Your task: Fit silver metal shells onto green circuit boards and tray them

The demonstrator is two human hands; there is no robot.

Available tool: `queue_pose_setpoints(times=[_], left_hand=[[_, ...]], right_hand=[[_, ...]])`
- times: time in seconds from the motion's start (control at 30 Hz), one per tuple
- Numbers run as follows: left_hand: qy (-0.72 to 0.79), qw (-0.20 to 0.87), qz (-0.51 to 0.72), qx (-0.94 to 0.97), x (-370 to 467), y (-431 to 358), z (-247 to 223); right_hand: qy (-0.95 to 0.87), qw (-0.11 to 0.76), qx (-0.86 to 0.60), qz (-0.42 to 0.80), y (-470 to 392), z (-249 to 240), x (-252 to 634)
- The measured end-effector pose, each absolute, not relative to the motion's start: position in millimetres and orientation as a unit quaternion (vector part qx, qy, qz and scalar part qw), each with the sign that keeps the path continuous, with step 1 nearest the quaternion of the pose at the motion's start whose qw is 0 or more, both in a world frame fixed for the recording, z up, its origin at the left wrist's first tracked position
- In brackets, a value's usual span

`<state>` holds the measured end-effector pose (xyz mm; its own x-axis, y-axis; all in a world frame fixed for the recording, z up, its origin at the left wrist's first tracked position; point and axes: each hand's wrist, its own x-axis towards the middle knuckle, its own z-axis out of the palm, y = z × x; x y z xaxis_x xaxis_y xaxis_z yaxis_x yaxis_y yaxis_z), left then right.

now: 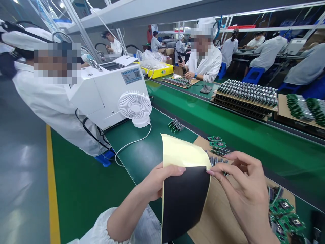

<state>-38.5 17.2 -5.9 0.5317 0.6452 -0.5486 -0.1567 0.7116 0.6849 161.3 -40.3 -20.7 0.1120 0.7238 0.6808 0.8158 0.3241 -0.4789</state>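
Observation:
In front of me is a sheet with a black lower face (185,203) and a pale yellow upper part (181,150) that looks like backing paper. My left hand (154,181) grips its left edge, thumb flat on the black near the border with the yellow. With thumb and fingertips closed, my right hand (243,179) pinches the sheet at the black part's upper right corner. Whether a small separate piece lies in that pinch is hidden. Beneath the right hand is brown cardboard (213,210), with green circuit boards (286,217) to the right and more boards (215,144) beyond the sheet.
A white fan (135,105) stands beside a white machine (109,88); its cable crosses the green table. Several small parts (175,125) lie near the belt (188,117). Stacked board trays (246,96) line the far side. Co-workers sit at left and opposite.

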Motion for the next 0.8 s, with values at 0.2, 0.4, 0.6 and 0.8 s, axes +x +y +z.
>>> queue_pose_setpoints(times=[0.2, 0.4, 0.6, 0.8], left_hand=[[0.419, 0.822, 0.222, 0.314, -42, 23, -15], [0.494, 0.675, 0.171, 0.521, -58, 58, -28], [0.677, 0.318, 0.147, 0.648, -68, 83, -46], [0.516, 0.328, 0.197, 0.766, -1, 29, -45]], right_hand=[[-0.438, 0.607, -0.629, 0.211, -38, -28, 154], [-0.302, 0.712, -0.593, 0.226, -38, -23, 173], [-0.218, 0.798, -0.551, 0.106, -58, 14, 201], [-0.196, 0.798, -0.567, 0.059, -78, 34, 204]])
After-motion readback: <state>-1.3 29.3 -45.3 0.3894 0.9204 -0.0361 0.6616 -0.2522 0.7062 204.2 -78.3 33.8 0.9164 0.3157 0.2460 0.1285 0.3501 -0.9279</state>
